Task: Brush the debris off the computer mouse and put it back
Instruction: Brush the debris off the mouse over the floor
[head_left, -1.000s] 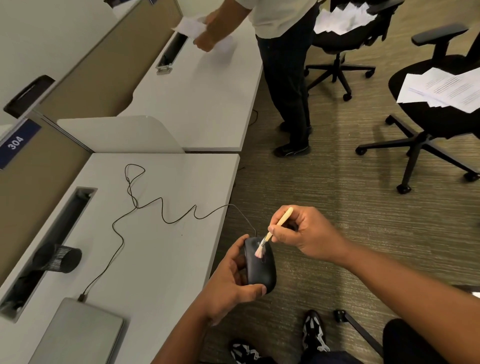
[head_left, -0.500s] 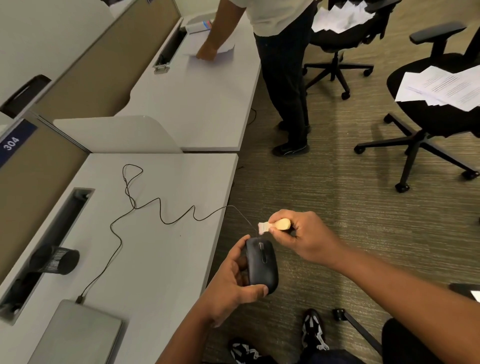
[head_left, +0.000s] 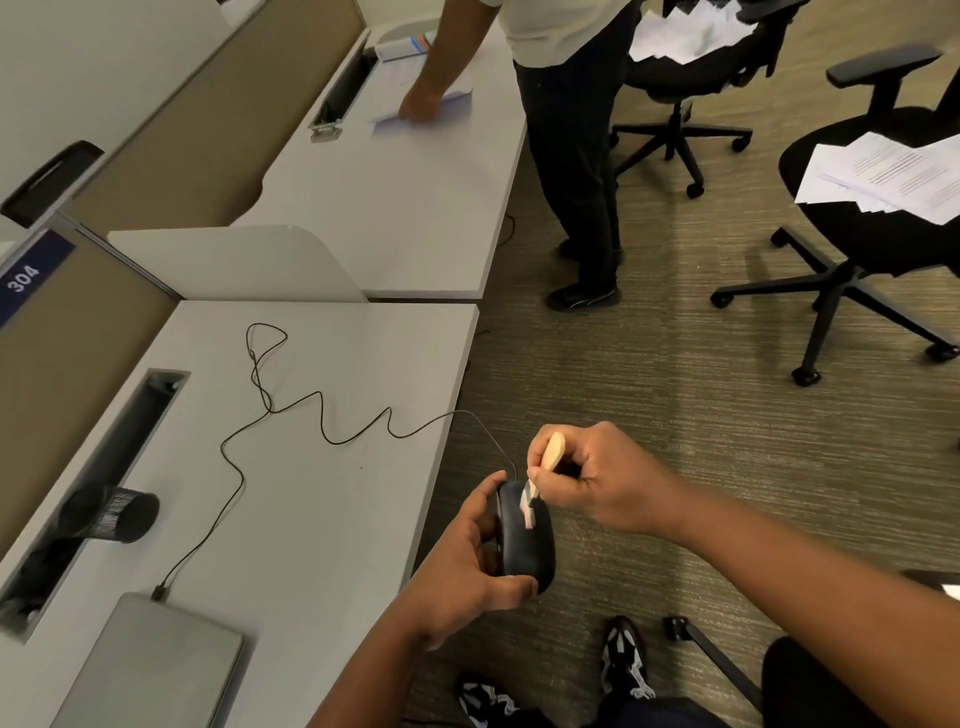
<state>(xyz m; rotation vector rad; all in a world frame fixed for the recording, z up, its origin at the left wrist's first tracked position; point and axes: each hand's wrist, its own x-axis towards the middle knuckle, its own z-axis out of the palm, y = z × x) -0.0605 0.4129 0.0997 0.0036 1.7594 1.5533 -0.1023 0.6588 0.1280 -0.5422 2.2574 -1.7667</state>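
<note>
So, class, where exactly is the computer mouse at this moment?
In the head view the computer mouse sits low and centre, held in the left hand off the desk edge above the carpet, the brush touching it.

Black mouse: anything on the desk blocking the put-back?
Nothing visible. The black wired mouse is off the edge in the left hand; the near white desk surface holds only its thin black cable.

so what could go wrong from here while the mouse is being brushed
1. The left hand holds the mouse out past the desk edge, over carpet; a slip would likely drop it.
2. Its cable runs to the laptop; a tug might strain the plug.
3. The brush in the right hand sends debris onto the floor.
</note>
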